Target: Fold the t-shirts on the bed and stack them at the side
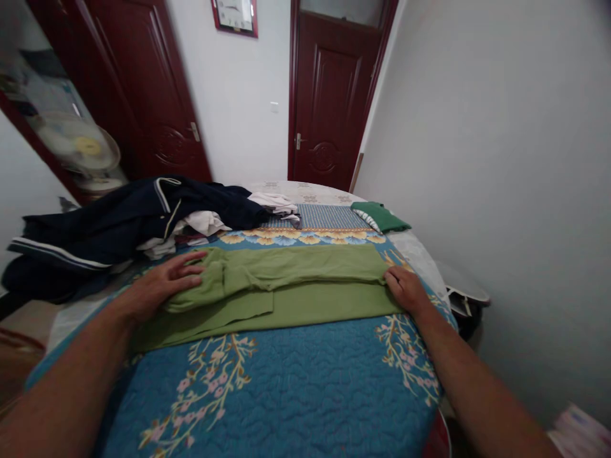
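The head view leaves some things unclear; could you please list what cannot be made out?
In the head view:
- Light-green cloth: inner layers, hidden by the upper fold.
- Its part under the right hand: covered by that hand.
- Wall clock: top cut off by the upper edge.
- Pale clothes: partly hidden by dark clothes.

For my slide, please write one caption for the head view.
Left hand and right hand on light-green cloth, over a blue cover.

the left hand (165, 284) hides some green cloth (310, 270), and the wall clock (235, 13) (up top) is cut off.
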The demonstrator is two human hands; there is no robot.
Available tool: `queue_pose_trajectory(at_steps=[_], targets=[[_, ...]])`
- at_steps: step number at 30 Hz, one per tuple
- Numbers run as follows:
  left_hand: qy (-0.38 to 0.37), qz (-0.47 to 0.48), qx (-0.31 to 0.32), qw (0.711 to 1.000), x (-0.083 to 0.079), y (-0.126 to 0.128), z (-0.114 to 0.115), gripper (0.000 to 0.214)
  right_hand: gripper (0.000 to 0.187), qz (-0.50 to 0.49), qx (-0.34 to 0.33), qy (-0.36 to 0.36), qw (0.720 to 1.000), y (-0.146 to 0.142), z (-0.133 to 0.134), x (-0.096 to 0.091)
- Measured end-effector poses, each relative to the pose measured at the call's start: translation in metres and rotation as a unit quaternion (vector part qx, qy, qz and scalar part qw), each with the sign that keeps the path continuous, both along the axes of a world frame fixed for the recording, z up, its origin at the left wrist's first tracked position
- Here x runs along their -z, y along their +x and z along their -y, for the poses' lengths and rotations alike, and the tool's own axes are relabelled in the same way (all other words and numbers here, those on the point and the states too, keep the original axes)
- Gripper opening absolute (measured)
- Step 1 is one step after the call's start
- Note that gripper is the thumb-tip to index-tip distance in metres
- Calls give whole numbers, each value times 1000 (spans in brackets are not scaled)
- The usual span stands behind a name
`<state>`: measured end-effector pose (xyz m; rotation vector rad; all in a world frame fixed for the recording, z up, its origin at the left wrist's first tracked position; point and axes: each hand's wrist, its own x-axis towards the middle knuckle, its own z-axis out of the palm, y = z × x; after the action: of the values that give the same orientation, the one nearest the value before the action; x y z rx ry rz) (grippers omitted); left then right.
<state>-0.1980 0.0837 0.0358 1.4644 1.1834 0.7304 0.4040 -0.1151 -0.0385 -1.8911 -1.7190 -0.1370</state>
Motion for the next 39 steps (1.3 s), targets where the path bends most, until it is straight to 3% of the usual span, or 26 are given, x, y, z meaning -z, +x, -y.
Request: queue_pose_trajectory(at_steps=[1,5,7,9,11,13,15,19,25,31,39], targets=[[14,-17,40,999,-2,1,3,77,31,5,16,-4,1000,1,0,2],[71,-91,162,980,-7,-4,15,28,35,32,43,-16,998,7,-4,12],[86,-118,209,967,-6,-8,15,20,35,43,46,-20,998,10,-5,16],[97,-138,176,970,-4,-10,10,21,35,51,43,-23,997,12,-5,19],[120,-171,68,975,0,-9,1,28,36,58,42,-26,997,14,-5,19],[144,-215,-31,965,3,-5,-11,34,37,61,48,-31,997,15,-5,20],[164,-264,-70,948,5,2,-25,33,39,60,52,-37,996,15,-5,20],[186,-321,-93,924,12,20,-49,29,41,52,58,-43,996,16,-6,21],[200,-322,-99,920,29,36,-70,27,43,36,61,-47,996,20,-7,23],[171,-354,-105,913,41,42,-69,29,41,34,72,-60,995,23,-7,24],[180,-419,-140,879,35,57,-58,31,35,40,77,-43,995,17,-8,25]])
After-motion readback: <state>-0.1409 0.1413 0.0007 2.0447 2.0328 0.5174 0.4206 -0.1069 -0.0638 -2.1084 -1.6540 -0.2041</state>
